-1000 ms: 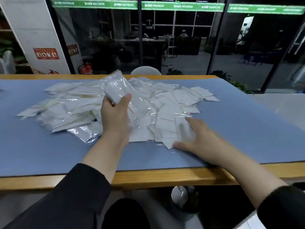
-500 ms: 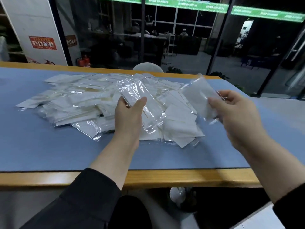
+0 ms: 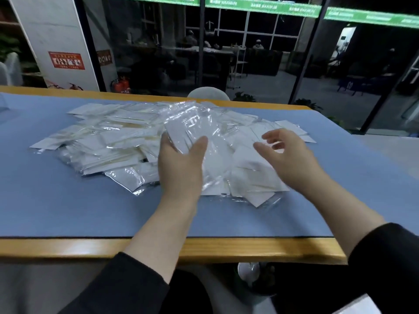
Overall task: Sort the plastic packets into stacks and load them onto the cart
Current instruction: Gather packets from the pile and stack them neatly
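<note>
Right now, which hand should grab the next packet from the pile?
Probably the right hand. It hovers open and empty over the pile of packets, while the left hand already grips a held stack of them.

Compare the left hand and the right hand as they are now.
The left hand holds a bunch of clear packets raised above the pile; the right hand holds nothing. The left hand's thumb presses against the packets; the right hand's fingers are spread and loosely bent over the pile's right side. Both hands are bare, come from dark sleeves, and reach over the blue mat.
</note>
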`<control>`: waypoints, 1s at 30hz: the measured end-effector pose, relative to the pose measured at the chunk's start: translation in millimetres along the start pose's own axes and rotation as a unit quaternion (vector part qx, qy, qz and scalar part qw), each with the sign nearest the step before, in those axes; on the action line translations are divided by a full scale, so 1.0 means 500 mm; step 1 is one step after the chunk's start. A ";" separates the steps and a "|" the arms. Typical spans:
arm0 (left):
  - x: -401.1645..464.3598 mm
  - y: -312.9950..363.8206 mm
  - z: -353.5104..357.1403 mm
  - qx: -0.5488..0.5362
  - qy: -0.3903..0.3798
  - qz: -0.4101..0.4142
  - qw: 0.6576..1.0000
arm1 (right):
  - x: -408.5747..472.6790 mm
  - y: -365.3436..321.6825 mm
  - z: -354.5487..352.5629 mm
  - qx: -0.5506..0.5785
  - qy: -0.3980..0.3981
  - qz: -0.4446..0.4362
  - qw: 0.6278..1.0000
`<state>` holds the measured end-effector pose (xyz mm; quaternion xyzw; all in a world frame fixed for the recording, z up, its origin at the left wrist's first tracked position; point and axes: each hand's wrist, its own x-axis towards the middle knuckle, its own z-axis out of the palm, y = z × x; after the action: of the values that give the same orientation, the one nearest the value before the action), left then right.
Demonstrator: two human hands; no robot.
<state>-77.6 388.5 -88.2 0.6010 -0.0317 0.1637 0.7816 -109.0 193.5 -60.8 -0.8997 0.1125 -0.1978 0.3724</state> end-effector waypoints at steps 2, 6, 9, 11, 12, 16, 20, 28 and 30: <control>0.013 0.001 -0.019 0.058 -0.014 0.039 0.997 | 0.021 0.030 -0.017 -0.089 -0.096 0.025 0.991; 0.016 -0.026 -0.027 0.119 -0.057 -0.004 0.991 | 0.055 0.040 -0.025 -0.198 -0.272 0.038 0.941; 0.015 -0.029 -0.031 0.118 -0.062 -0.016 0.991 | 0.081 0.034 -0.013 -0.248 -0.303 0.017 0.920; 0.013 -0.027 -0.032 0.107 -0.059 -0.024 0.992 | 0.095 0.029 -0.003 -0.264 -0.294 0.008 0.918; 0.013 -0.027 -0.031 0.105 -0.058 -0.027 0.992 | 0.103 0.028 0.001 -0.265 -0.290 0.004 0.920; 0.012 -0.026 -0.029 0.098 -0.054 -0.031 0.993 | 0.127 0.023 0.019 -0.269 -0.269 -0.004 0.925; 0.011 -0.026 -0.028 0.101 -0.048 -0.031 0.993 | 0.143 0.013 0.036 -0.280 -0.253 0.002 0.926; 0.013 -0.029 -0.031 0.109 -0.047 -0.025 0.993 | 0.162 -0.007 0.054 -0.214 -0.199 0.025 0.956; 0.014 -0.029 -0.031 0.107 -0.047 -0.025 0.993 | 0.159 -0.009 0.054 -0.182 -0.169 0.047 0.967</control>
<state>-68.9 401.5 -104.5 0.6889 -0.0357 0.1179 0.7143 -25.6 185.7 -53.5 -0.9664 0.1241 -0.0009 0.2252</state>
